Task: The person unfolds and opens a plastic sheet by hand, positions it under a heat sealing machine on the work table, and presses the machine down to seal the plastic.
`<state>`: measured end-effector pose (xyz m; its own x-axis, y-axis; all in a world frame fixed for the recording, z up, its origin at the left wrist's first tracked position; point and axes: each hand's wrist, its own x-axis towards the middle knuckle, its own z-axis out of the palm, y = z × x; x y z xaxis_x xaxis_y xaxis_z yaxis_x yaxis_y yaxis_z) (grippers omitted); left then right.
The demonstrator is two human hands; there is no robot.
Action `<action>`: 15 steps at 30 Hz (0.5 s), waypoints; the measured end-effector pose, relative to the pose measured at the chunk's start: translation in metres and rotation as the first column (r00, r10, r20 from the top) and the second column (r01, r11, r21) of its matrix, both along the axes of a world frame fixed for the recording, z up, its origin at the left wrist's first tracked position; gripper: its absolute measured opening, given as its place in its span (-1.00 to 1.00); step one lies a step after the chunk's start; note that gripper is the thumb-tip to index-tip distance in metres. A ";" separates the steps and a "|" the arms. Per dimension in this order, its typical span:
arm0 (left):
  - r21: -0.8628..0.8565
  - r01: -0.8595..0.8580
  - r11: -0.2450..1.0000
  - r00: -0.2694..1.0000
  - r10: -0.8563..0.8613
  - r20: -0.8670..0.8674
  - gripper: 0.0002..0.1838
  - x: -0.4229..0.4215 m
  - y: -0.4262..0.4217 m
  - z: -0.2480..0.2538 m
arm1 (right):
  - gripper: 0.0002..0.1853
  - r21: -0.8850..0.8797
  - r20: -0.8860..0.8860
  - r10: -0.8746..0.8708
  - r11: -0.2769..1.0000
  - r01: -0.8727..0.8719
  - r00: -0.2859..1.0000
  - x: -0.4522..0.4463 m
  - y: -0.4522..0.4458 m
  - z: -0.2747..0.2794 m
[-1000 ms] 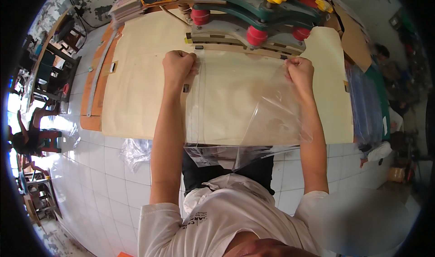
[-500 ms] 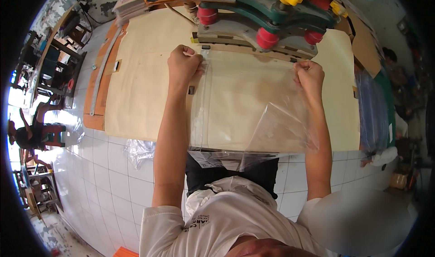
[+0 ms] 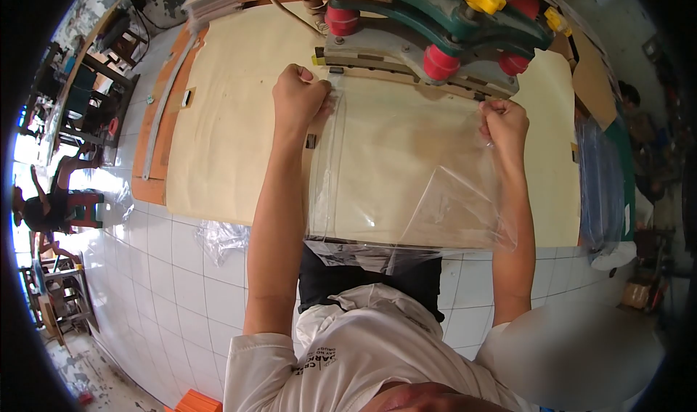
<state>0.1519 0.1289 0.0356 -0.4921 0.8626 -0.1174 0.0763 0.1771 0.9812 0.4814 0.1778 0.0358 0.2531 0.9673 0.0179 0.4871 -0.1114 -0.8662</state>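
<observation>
A clear plastic sheet (image 3: 370,187) lies over the cream-coloured table covering, its near edge hanging past the table's front. My left hand (image 3: 300,96) is closed, pinching the sheet's far left corner. At the far right corner, my right hand (image 3: 504,121) grips the same sheet with curled fingers. Just beyond both hands stands a green press-like machine (image 3: 435,20) with red knobs, a yellow knob and a long metal bar (image 3: 406,60) low over the table. The sheet's far edge lies close to this bar; whether it reaches underneath I cannot make out. Part of the sheet is folded over near my right forearm.
A metal strip (image 3: 163,114) runs along the wooden left edge of the table. Bluish plastic sheets (image 3: 601,187) are piled at the right end. Crumpled clear plastic (image 3: 223,239) hangs below the front edge. A seated person (image 3: 47,205) is far left; another person (image 3: 639,121) is far right.
The view has shifted slightly, so the machine appears a little further right. Both hands keep hold of the plastic sheet, almost in the same place relative to the bar.
</observation>
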 end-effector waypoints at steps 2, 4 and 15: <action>-0.006 -0.004 1.000 0.999 0.003 -0.044 -0.67 -0.001 0.002 -0.003 | -0.82 0.022 -0.020 -0.014 1.000 0.014 1.000 -0.001 0.000 -0.001; 0.002 -0.005 1.000 0.999 0.005 -0.051 -0.67 -0.002 0.002 -0.005 | -0.79 0.046 -0.042 -0.027 0.999 0.029 0.999 -0.004 -0.002 0.001; 0.016 -0.011 1.000 0.999 0.011 -0.032 -0.74 0.000 0.000 0.000 | -0.64 0.086 -0.057 -0.076 0.993 0.081 0.995 -0.003 0.000 -0.002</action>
